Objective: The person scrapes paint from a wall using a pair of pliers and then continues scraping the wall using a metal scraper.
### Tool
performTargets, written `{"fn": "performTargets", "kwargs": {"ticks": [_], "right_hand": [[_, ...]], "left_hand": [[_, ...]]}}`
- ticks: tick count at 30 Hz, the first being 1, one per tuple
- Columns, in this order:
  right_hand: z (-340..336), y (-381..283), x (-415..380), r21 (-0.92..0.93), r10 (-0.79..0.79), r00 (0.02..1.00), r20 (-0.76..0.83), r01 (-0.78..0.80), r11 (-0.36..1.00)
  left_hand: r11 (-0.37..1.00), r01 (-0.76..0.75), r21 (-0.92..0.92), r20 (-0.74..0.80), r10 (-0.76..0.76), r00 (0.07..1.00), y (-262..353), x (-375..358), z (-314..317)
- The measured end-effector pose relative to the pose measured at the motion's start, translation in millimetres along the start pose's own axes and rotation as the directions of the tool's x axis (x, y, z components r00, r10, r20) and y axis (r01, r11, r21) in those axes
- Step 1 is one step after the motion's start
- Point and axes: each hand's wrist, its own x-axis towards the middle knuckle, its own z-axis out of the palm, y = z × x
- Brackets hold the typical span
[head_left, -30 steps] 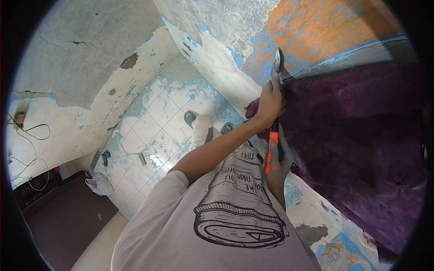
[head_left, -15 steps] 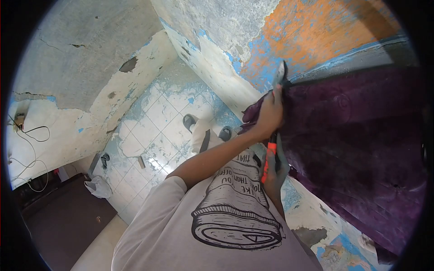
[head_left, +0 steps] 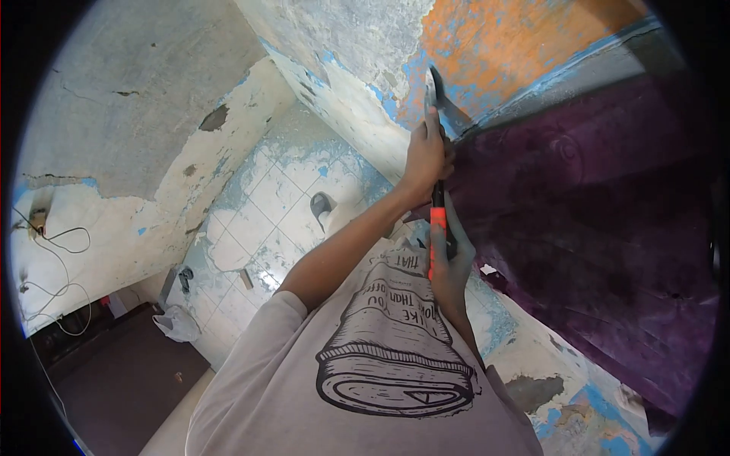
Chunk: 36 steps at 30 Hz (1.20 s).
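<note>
A long-handled scraper (head_left: 438,218) with a red and black grip runs nearly upright in the view. Its metal head (head_left: 431,90) meets the wall where orange paint (head_left: 517,45) borders blue patches; whether it touches is hard to tell. My left hand (head_left: 426,161) is wrapped around the upper shaft, just below the head. Lower down, my right hand (head_left: 452,262) grips the red part of the handle, close to my shirt. Purple cloth (head_left: 585,197) hangs right beside both hands.
A grey ledge (head_left: 563,91) runs along the cloth's top. Paint flakes cover the tiled floor (head_left: 266,197), where a small block (head_left: 245,279) and a plastic bag (head_left: 176,324) lie. Loose cables (head_left: 65,281) hang at left above a dark brown surface (head_left: 122,387).
Both hands have shifted left with the scraper, and its head has moved left and up over the wall. The grips look the same. The camera view has tilted slightly.
</note>
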Motion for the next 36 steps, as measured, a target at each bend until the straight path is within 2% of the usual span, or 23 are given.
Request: {"fn": "performTargets", "kwargs": {"ticks": [1,2,3,4,6,8,10,15,17,19,22,24,26,27,31,34,35,36], "right_hand": [[-4,4,-4,0.002,-0.008,1.000,-0.005,0.008,1.000],[-13,9,-13,-0.022,-0.094,0.995,-0.044,0.093,0.995],[-19,11,-19,-0.053,-0.180,0.981,-0.078,0.176,0.983],[-21,2,-23,-0.058,-0.186,0.980,-0.074,0.182,0.982],[-23,-21,-35,0.081,0.098,0.994,-0.057,-0.093,0.992],[-10,-2,-34,0.059,0.060,0.996,-0.065,-0.056,0.997],[-7,6,-36,0.050,0.021,0.998,-0.067,-0.017,0.999],[-38,9,-39,0.167,0.044,0.998,-0.052,-0.035,0.985],[-37,7,-27,0.099,-0.011,0.999,-0.047,0.016,0.995],[-31,8,-17,0.041,-0.053,0.998,-0.036,0.054,0.998],[-23,7,-14,0.060,-0.097,0.994,-0.049,0.100,0.993],[-29,-3,-31,0.086,-0.040,0.997,-0.063,0.045,0.995],[-30,-16,-31,0.097,-0.013,0.999,-0.050,0.018,0.995],[-30,-18,-31,0.112,0.026,0.999,-0.045,-0.021,0.993],[-16,-17,-13,0.120,0.002,1.000,0.009,-0.003,0.993],[-20,-22,-29,0.111,0.023,0.999,-0.024,-0.020,0.994],[-26,-16,-32,0.107,0.021,0.999,-0.038,-0.017,0.994],[-30,-12,-35,0.107,0.029,0.998,-0.054,-0.023,0.994]], "left_hand": [[0.991,-0.033,0.127,-0.041,0.039,0.998,-2,-11,9],[0.966,-0.062,0.250,-0.078,0.084,0.993,-6,-18,20],[0.923,-0.136,0.361,-0.090,0.179,0.980,-40,-8,21],[0.924,-0.142,0.355,-0.090,0.185,0.979,-34,-13,26],[0.997,0.081,0.009,0.094,-0.081,0.992,-12,-33,35],[0.993,0.112,0.027,0.055,-0.114,0.992,-4,-34,31],[0.994,0.082,0.069,0.106,-0.089,0.990,-8,-31,23],[0.992,0.033,0.122,0.069,-0.041,0.997,-17,-41,45],[0.988,0.026,0.153,0.054,-0.035,0.998,-13,-35,42],[0.951,-0.122,0.283,0.001,0.127,0.992,-3,-23,30],[0.955,-0.124,0.271,0.045,0.116,0.992,0,-24,27],[0.934,-0.165,0.318,0.003,0.173,0.985,-11,-32,38],[0.940,-0.163,0.300,0.099,0.139,0.985,-13,-38,43],[0.961,-0.097,0.259,0.042,0.089,0.995,-10,-33,40],[0.968,-0.124,0.220,0.061,0.113,0.992,8,-18,22],[0.971,-0.060,0.233,0.012,0.059,0.998,-7,-34,38],[0.948,-0.144,0.282,0.061,0.132,0.989,-13,-35,40],[0.952,-0.142,0.273,0.050,0.133,0.990,-15,-31,37]]}}
